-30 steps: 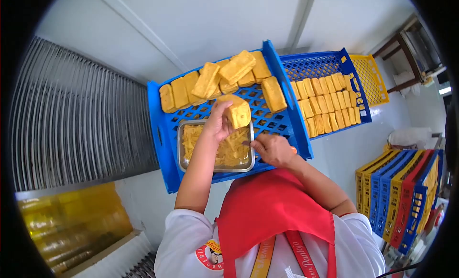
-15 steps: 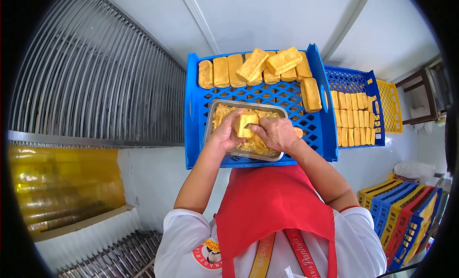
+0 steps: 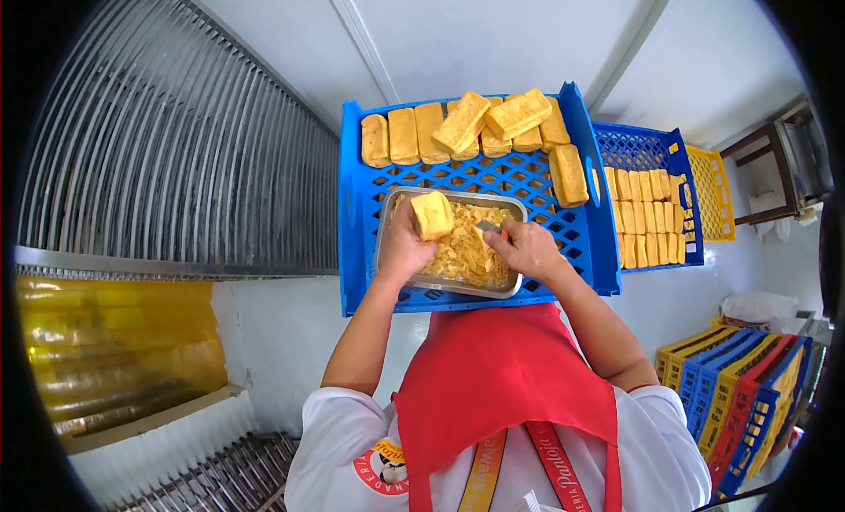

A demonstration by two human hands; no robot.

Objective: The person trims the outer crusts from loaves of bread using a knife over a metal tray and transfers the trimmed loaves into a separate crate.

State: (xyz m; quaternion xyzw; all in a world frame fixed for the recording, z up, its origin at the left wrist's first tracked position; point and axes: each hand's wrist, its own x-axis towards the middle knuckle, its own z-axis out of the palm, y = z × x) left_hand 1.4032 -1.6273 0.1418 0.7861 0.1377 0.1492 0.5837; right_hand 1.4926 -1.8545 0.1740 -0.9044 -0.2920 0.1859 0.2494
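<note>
Away from the loaf swings my right hand, clamped on the knife; my left hand grips that loaf above the pan of scraps. Trimming, I judge; another stroke needs knife against loaf. More loaves crowd the blue crate, beyond both hands, blocking neither.

- Brightly lit, soft and fairly even across the white wall and the blue crate.
- Streaked with glare on the glossy yellow sheeting.
- Dark between the metal slats, glinting faintly along their edges.
- Bowed by strong wide-angle distortion, rounded off in black at the corners.
- Crisp around the held yellow block and the yellow shreds, softer and harder to make out toward the far right.
</note>
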